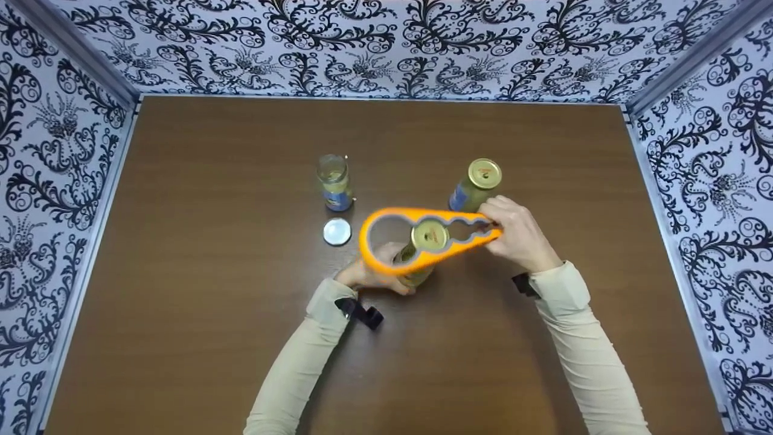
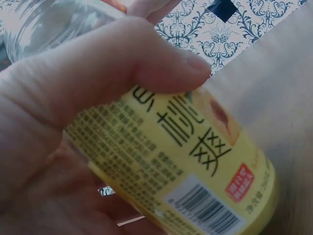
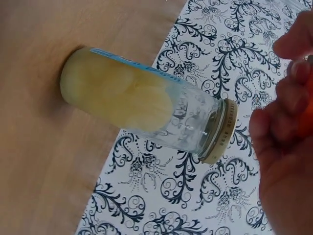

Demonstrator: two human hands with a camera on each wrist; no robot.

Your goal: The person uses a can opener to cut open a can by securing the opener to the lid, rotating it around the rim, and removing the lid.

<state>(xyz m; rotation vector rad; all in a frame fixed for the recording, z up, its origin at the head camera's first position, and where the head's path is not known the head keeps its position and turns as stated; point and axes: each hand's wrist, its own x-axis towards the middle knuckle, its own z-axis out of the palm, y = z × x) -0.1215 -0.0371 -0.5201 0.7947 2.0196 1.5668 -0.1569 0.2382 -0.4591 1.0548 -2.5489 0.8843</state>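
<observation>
My left hand (image 1: 383, 272) grips a glass jar with a yellow label (image 2: 195, 147), its thumb lying across the label. The jar's gold lid (image 1: 430, 235) shows through the opening of an orange jar opener (image 1: 366, 238) with grey toothed inner edges. At the narrow end of the opener, my right hand (image 1: 516, 232) holds it with curled fingers. Whether the teeth touch the lid cannot be told. Just beyond the right hand stands a second jar (image 3: 122, 93) with a gold lid, a blue label and pale yellow contents.
A lidless glass jar (image 1: 335, 181) with a blue label stands left of the opener. Near it a loose round lid (image 1: 337, 232) lies on the brown table (image 1: 199, 272). Patterned panels (image 1: 362, 48) border the table at the back and both sides.
</observation>
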